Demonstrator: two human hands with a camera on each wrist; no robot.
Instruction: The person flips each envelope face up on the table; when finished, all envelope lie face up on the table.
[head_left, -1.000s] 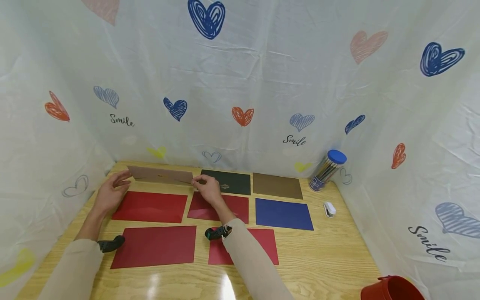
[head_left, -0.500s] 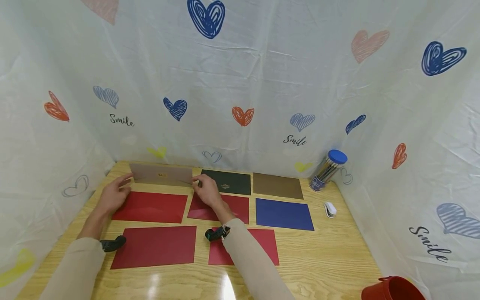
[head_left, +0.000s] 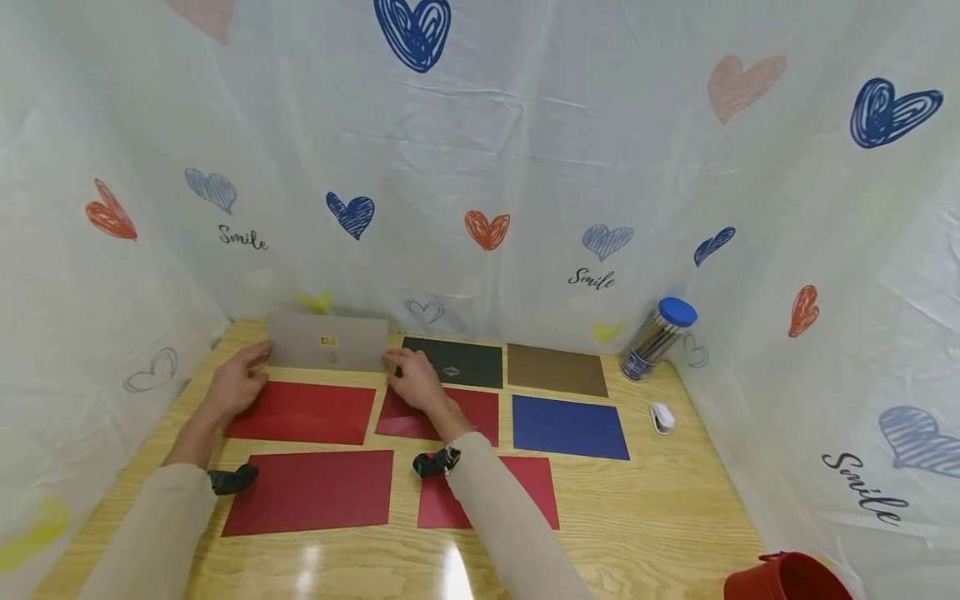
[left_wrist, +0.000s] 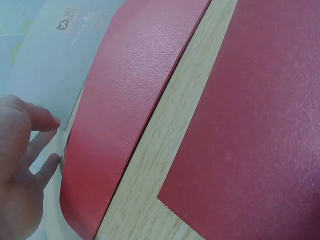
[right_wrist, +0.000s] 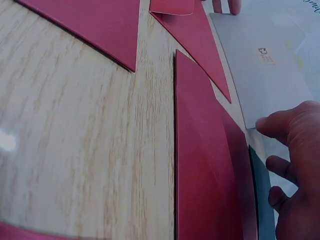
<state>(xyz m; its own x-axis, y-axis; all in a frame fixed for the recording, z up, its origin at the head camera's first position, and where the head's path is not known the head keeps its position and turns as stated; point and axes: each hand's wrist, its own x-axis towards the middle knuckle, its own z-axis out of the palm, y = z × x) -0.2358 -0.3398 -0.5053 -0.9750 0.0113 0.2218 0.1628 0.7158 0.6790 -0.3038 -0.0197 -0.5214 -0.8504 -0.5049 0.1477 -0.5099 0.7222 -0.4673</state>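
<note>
A grey card [head_left: 327,340] with a small gold emblem stands tilted up at the back left of the table. My left hand [head_left: 238,382] is at its left lower corner, with thumb and finger pinching the edge in the left wrist view. At the opposite end my right hand [head_left: 417,380] pinches the right lower corner, its other fingers loosely bent. Just in front lies a bright red card [head_left: 306,412]. Beneath my right wrist is a dark red card [head_left: 480,417], partly hidden. A dark green card [head_left: 480,367] lies beside the right hand.
A brown card [head_left: 557,369] and a blue card [head_left: 570,427] lie to the right. Two more red cards, a left one [head_left: 315,492] and a right one [head_left: 529,492], are nearer. A blue-lidded jar [head_left: 654,340], a white stapler [head_left: 662,417] and a red bucket [head_left: 757,582] stand rightward.
The grey card has tilted further upright, so more of its face and the emblem show. My left hand has shifted slightly right; the right hand has stayed nearly in place.
</note>
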